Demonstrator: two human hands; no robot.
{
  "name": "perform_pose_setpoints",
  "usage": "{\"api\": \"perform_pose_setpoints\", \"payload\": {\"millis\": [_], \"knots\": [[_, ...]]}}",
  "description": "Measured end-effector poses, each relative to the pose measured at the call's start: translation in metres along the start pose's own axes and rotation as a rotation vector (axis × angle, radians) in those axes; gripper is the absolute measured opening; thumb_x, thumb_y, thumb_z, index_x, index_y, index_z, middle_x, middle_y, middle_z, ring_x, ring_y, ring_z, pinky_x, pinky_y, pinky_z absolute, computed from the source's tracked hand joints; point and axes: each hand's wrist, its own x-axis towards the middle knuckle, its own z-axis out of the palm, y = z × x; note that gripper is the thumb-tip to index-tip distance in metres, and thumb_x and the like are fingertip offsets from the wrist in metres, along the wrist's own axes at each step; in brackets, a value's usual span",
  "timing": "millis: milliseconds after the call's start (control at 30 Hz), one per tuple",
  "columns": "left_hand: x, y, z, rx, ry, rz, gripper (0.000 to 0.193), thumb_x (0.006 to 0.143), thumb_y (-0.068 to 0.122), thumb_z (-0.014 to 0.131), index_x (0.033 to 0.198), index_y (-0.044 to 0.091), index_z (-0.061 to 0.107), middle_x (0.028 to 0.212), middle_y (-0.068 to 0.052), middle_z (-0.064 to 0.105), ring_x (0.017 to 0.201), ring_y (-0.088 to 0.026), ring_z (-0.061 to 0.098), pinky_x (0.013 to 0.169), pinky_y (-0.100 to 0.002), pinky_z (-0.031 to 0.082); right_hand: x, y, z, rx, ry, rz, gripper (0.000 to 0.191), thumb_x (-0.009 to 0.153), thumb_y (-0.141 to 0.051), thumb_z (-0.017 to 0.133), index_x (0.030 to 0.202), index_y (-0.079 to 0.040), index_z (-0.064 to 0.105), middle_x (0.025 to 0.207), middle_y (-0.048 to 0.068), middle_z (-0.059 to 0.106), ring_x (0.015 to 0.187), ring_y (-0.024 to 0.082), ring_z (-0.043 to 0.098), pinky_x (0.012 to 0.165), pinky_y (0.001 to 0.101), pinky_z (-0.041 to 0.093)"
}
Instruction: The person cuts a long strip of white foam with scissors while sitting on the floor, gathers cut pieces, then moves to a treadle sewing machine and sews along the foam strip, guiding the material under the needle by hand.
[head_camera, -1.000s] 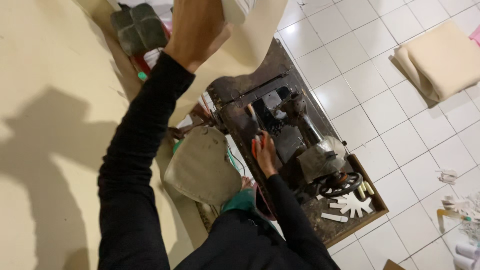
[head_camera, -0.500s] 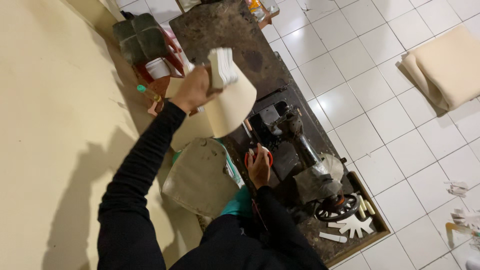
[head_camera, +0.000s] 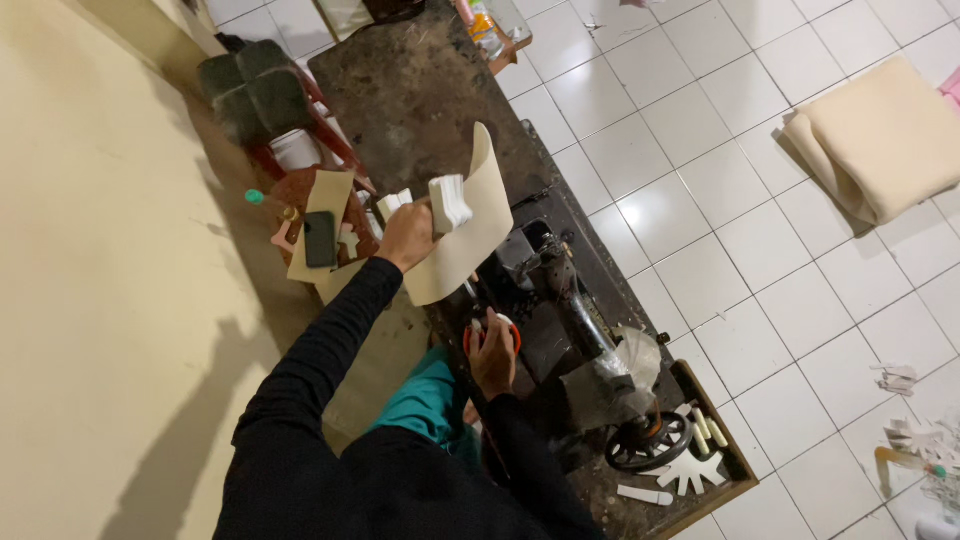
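We see the left hand (head_camera: 405, 235) raised over the bench (head_camera: 420, 90), gripping a tan sheet (head_camera: 470, 245) together with a small stack of white cut pieces (head_camera: 450, 202). Compared with a second ago, that hand has come down and in: it was high near the top of view with the sheet hanging from it, now it sits just at 10 o'clock of the sewing machine (head_camera: 560, 320). We judge the sheet is being brought toward the machine, not yet laid down.

The sheet's long axis runs roughly from 1 o'clock to 7 o'clock; the upper edge curls up toward 1 o'clock, the lower end hangs toward the person's lap. White stack sits on top of the fist, pointing toward 2 o'clock.

The right hand (head_camera: 492, 355) is closed around orange-handled scissors (head_camera: 490, 335), touching the machine's near edge, barely moved across the frames. Blades hidden, can't tell which way they point.

Around: handwheel (head_camera: 648, 440) at the 5 o'clock end of the machine, white cut shapes (head_camera: 690, 462) beside it on the bench. A red stool with dark cushion (head_camera: 255, 90) at 11 o'clock, a dark phone (head_camera: 320, 238) on a tan sheet just at 9 o'clock of the left hand. Folded cream foam (head_camera: 880, 140) lies on the tiled floor (head_camera: 720, 200) at 2 o'clock, well apart. Green fabric (head_camera: 425, 400) on the lap.
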Motion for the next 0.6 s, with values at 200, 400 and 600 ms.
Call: {"api": "perform_pose_setpoints", "payload": {"millis": [200,400,600], "knots": [[0.022,-0.023,0.013,0.211,0.185,0.054,0.019,0.077,0.002,0.067,0.094,0.0,0.074,0.095,-0.019,0.073,0.094,-0.037,0.068,0.089,-0.049,0.05,-0.006,0.015,0.013,0.026,-0.027,0.06,0.049,0.099,-0.024,0.066,0.141,-0.004,0.052,0.121,0.02,0.065,0.112,0.039,0.063,0.095,0.0468,0.052],[0.054,-0.069,0.02,0.484,0.141,0.047,0.016,0.086,0.004,0.064,0.099,0.002,0.073,0.104,-0.013,0.071,0.101,-0.031,0.063,0.094,-0.043,0.044,-0.021,0.039,0.036,0.06,-0.122,0.191,0.051,0.098,-0.024,0.067,0.142,-0.004,0.053,0.122,0.022,0.064,0.11,0.038,0.063,0.09,0.0469,0.052],[0.057,-0.129,0.051,0.467,0.25,0.253,0.027,0.086,0.008,0.062,0.112,-0.001,0.066,0.111,-0.012,0.065,0.105,-0.031,0.059,0.101,-0.044,0.042,-0.041,0.067,0.063,0.085,-0.103,0.292,0.048,0.096,-0.029,0.067,0.139,-0.008,0.057,0.113,0.014,0.071,0.102,0.031,0.07,0.089,0.0414,0.057]]}}
